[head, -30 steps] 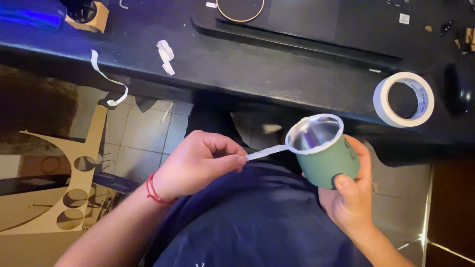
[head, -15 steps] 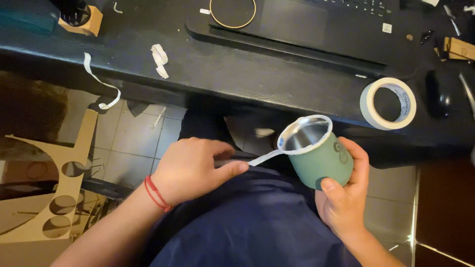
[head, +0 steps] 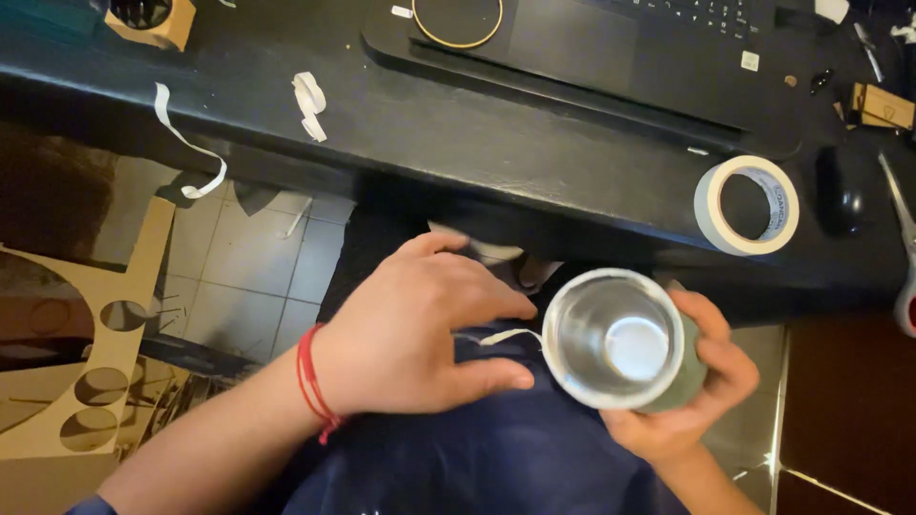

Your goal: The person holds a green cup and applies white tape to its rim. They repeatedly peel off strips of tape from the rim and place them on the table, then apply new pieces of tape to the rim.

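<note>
My right hand [head: 692,396] grips a green metal cup [head: 620,340] with a shiny inside, its mouth turned up toward me, held over my lap. My left hand [head: 420,324], a red string on its wrist, hovers just left of the cup with fingers spread. A thin strip of white tape [head: 498,336] runs from the cup's rim toward my left fingers; whether the fingers pinch it I cannot tell.
A black desk [head: 458,124] spans the top with a roll of masking tape [head: 747,204], a laptop [head: 611,38], a dark mouse [head: 840,195] and loose tape strips [head: 308,100]. Another strip [head: 186,143] hangs off its edge. Cut-out cardboard [head: 86,353] lies on the tiled floor, left.
The cup has tipped so its mouth faces me. My left hand has moved closer to it and spread its fingers; the tape strip between them has become shorter.
</note>
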